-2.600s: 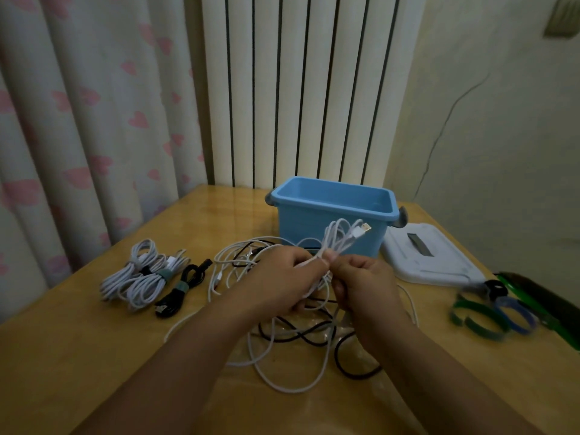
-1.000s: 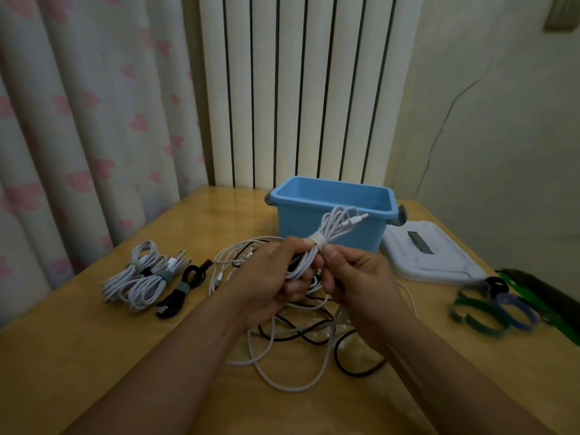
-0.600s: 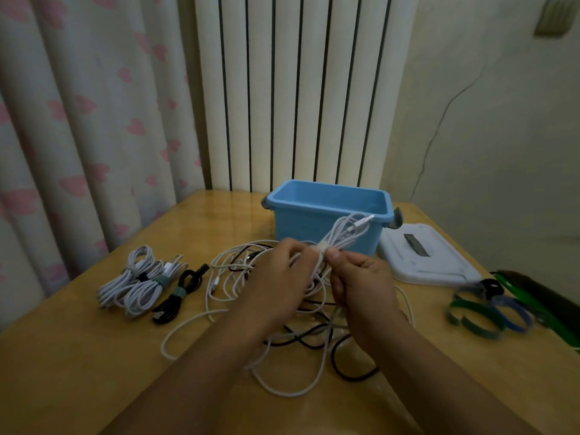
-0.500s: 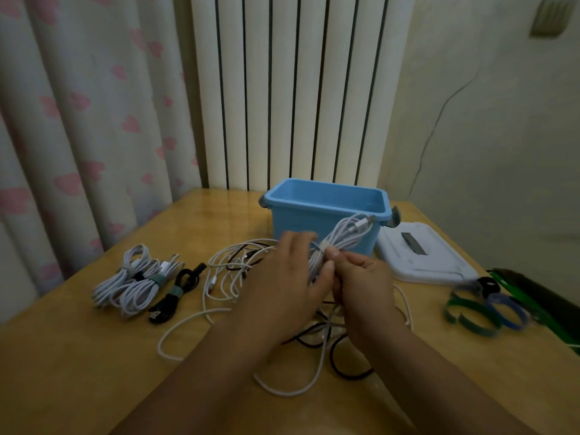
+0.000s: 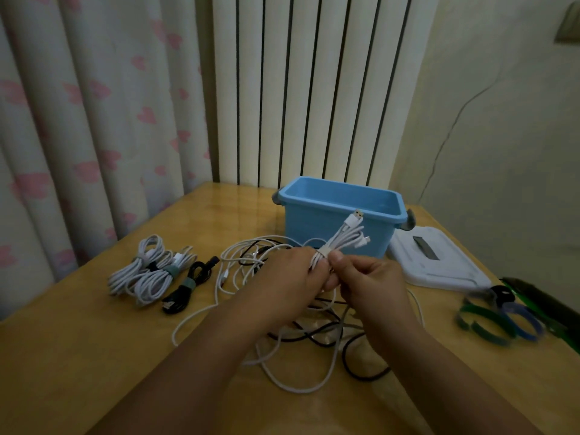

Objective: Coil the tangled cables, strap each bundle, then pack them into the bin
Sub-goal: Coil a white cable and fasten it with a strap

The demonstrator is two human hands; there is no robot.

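I hold a coiled white cable bundle (image 5: 346, 238) above the table, its plug end pointing up toward the blue bin (image 5: 339, 215). My left hand (image 5: 282, 284) grips the bundle's lower part. My right hand (image 5: 367, 284) pinches the pale strap (image 5: 323, 254) wound round its middle. Under my hands lies a tangle of white and black cables (image 5: 298, 334). At the left rest two strapped white bundles (image 5: 147, 271) and one strapped black bundle (image 5: 188, 285).
A white bin lid (image 5: 439, 262) lies right of the bin. Green and blue loose straps (image 5: 489, 318) sit at the table's right edge, beside a dark green object (image 5: 549, 309). Curtain and radiator stand behind the wooden table (image 5: 78, 356).
My hands kept working the strap round the white bundle; the left hand shifted over it and back. The bundle now points higher, its plug in front of the bin's rim.
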